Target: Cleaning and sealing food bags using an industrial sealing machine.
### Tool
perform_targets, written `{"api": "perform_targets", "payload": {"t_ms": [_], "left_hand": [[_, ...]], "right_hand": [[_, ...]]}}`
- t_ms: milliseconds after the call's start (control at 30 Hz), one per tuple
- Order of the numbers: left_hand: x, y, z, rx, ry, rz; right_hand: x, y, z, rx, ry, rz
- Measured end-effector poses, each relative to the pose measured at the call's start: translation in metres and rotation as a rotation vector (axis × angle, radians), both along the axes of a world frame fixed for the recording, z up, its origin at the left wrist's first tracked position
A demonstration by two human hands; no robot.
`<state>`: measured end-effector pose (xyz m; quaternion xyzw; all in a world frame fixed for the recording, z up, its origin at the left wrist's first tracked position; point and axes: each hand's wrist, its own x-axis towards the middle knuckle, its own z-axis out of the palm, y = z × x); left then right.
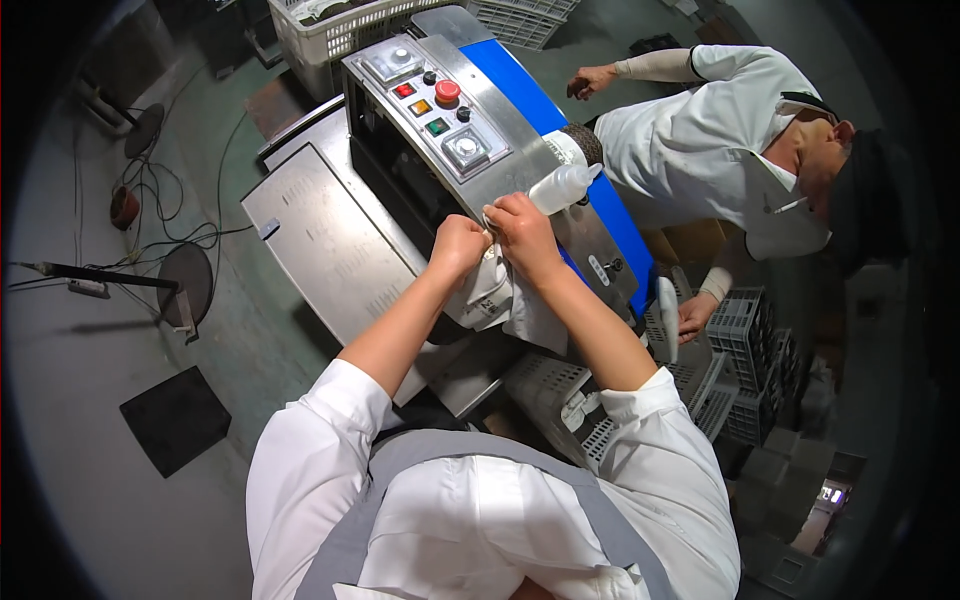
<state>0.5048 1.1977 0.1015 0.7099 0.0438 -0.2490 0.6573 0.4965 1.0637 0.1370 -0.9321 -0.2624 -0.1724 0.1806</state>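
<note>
My left hand (pixel 459 247) and my right hand (pixel 523 234) are close together at the near end of a steel machine with a control panel (pixel 431 105). The fingers of both pinch the upper edge of a white cloth or soft bag (pixel 487 296) with dark printing, which hangs down over the machine's end. Just beyond my right hand, a translucent plastic squeeze bottle (pixel 559 189) lies on the steel top. A roll of dark, coarse material (pixel 582 144) with a white printed wrap sits behind the bottle. What exactly my fingertips pinch is partly hidden.
A blue conveyor belt (pixel 517 86) runs along the machine's right side. Beyond it a co-worker (pixel 697 157) leans in, one hand near a white object. Plastic crates (pixel 739 322) stand at the right, another crate (pixel 337 37) behind the machine. Cables and round stand bases (pixel 187 281) occupy the left floor.
</note>
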Motion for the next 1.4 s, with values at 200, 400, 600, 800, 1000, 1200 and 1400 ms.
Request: {"api": "perform_targets", "payload": {"t_ms": [200,400,600,800,1000,1200,1400], "left_hand": [[0.004,0.005,-0.009,0.068,-0.066,0.017],[0.003,-0.001,-0.009,0.1,-0.005,0.015],[0.003,0.004,-0.019,0.076,-0.026,0.038],[0.0,0.002,-0.009,0.039,-0.012,-0.002],[0.0,0.004,-0.013,-0.014,-0.004,-0.005],[0.002,0.004,-0.021,0.008,-0.025,-0.024],[0.001,0.002,-0.009,0.041,-0.019,-0.006]], "right_hand": [[-0.022,-0.012,0.009,-0.074,0.033,0.058],[-0.002,-0.005,0.011,-0.051,0.012,0.096],[-0.073,-0.047,0.026,-0.17,0.135,0.074],[-0.099,-0.075,0.042,0.039,0.255,-0.142],[-0.087,-0.055,0.035,0.323,0.229,-0.278],[-0.05,-0.026,0.004,0.206,0.155,-0.187],[-0.022,-0.011,-0.005,0.183,0.095,-0.12]]}}
